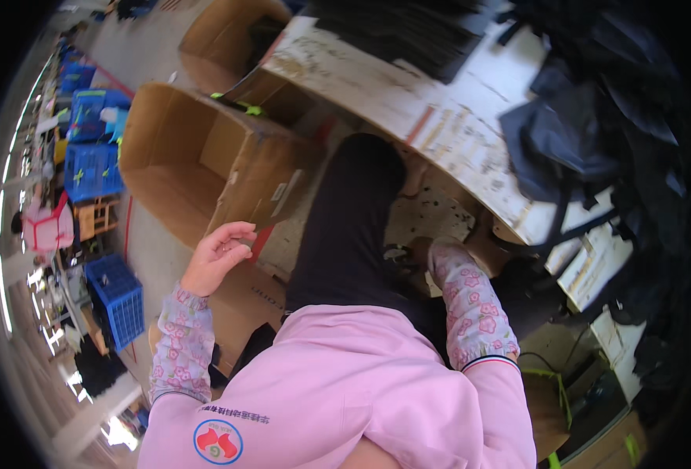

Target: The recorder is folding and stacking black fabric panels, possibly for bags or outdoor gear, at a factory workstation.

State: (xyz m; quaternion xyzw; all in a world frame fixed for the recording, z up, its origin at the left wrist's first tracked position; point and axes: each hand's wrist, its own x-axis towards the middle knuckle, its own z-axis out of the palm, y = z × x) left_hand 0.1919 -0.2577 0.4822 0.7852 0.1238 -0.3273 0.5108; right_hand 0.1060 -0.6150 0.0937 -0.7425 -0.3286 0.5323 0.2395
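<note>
Nearest to me I see the pink jacket (345, 383) and the two flowered sleeve covers. My left hand (218, 256) is raised in the air, its fingers loosely curled and half open, and it holds nothing. It is just beside the lower edge of the big open cardboard box (204, 168) that lies on its side on the floor, but it does not touch the box. My right hand is hidden: the right sleeve (470, 305) goes down past my knee, under the edge of the worktable (408, 98), so I cannot tell if it is open or closed, or what it has.

I think the first risk is there. The hand works where I do not see it, close to the dark straps (564, 227) which hang from the table edge, and it can catch in them and pull the dark bags (552, 144) down.

The second risk is the box. Its flap (263, 176) stands near my black trouser leg (349, 227), so a quick move of the knee or the left hand can push it away.

Farther, at the left, blue crates (95, 168) stand on the floor.
</note>
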